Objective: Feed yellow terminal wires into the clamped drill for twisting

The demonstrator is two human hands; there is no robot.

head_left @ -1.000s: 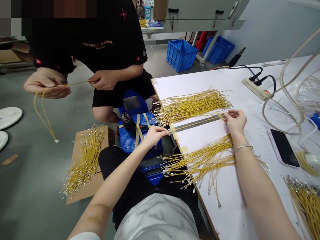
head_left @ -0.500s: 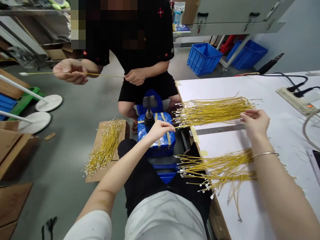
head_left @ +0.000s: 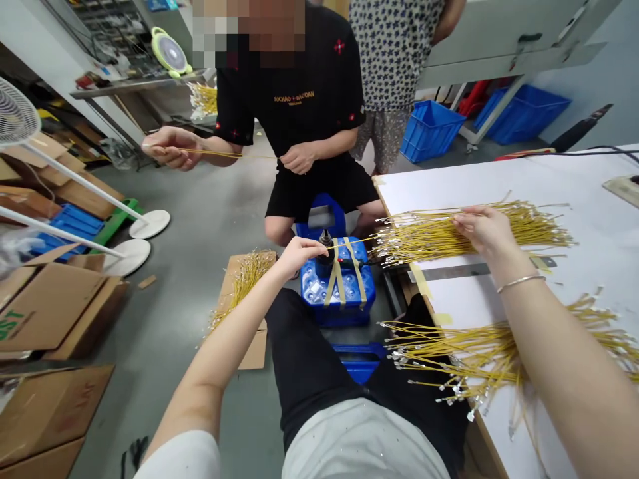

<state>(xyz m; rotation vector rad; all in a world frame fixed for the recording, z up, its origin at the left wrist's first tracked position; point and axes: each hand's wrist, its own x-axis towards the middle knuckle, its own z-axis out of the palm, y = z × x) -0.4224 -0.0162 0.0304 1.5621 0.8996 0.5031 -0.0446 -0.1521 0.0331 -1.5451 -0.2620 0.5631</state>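
Observation:
My left hand (head_left: pixel 303 256) pinches a yellow wire (head_left: pixel 352 243) by its end. The wire runs right, over the blue plastic box (head_left: pixel 319 303), to the upper bundle of yellow wires (head_left: pixel 424 239) on the white table. Above that bundle my right hand (head_left: pixel 484 229) has its fingers curled, thumb near the forefinger; what lies between them is hidden. A second, looser bundle (head_left: pixel 449 342) spreads under my right forearm, its silvery terminals hanging past the table edge. Just beyond my left fingertips stands a black tool with a metal tip (head_left: pixel 325 238), set on the taped box.
Opposite, a seated person (head_left: pixel 294 86) holds another yellow wire between both hands; someone stands behind. More wires (head_left: pixel 247 279) lie on cardboard on the floor at left. Fan stands (head_left: pixel 127 258) and cardboard boxes (head_left: pixel 44 306) are farther left. The white table (head_left: pixel 449 179) bounds my right.
My left hand has drawn the wire leftward, away from the bundle. My right hand has moved left from the bundle's far end to its middle. The view has shifted, bringing another person into sight.

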